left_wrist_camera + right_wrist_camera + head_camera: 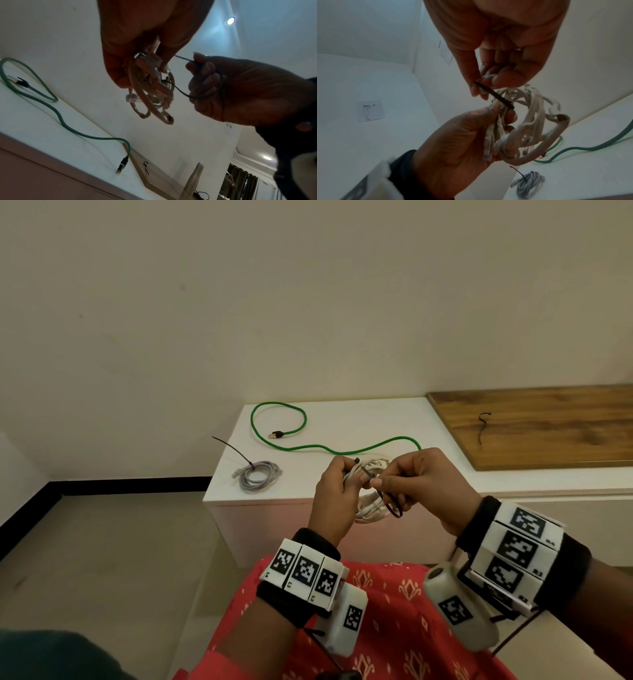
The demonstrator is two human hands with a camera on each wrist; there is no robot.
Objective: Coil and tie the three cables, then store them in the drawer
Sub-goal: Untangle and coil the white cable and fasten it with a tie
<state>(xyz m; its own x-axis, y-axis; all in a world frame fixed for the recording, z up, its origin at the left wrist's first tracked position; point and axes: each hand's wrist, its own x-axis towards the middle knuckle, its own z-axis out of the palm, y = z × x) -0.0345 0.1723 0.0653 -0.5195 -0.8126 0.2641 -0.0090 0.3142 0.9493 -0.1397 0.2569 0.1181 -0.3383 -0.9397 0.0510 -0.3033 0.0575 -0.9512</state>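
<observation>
My left hand [349,474] grips a coiled white cable [371,508] in front of the cabinet edge. A black zip tie [392,503] loops round the coil, and my right hand [380,482] pinches its free end between thumb and forefinger. In the right wrist view the zip tie [494,96] runs from my right fingertips [477,89] to the white cable [536,121] beside the left thumb. A grey cable [257,475], coiled and bound with a black tie, lies on the white cabinet top [342,419]. The green cable [284,440] lies loose and uncoiled behind it. No drawer front is discernible.
A wooden board [548,426] lies on the cabinet at the right, with a spare black zip tie [483,426] on it. The cabinet's left end drops to the floor [102,542]. A metal bottle [193,181] stands past the board.
</observation>
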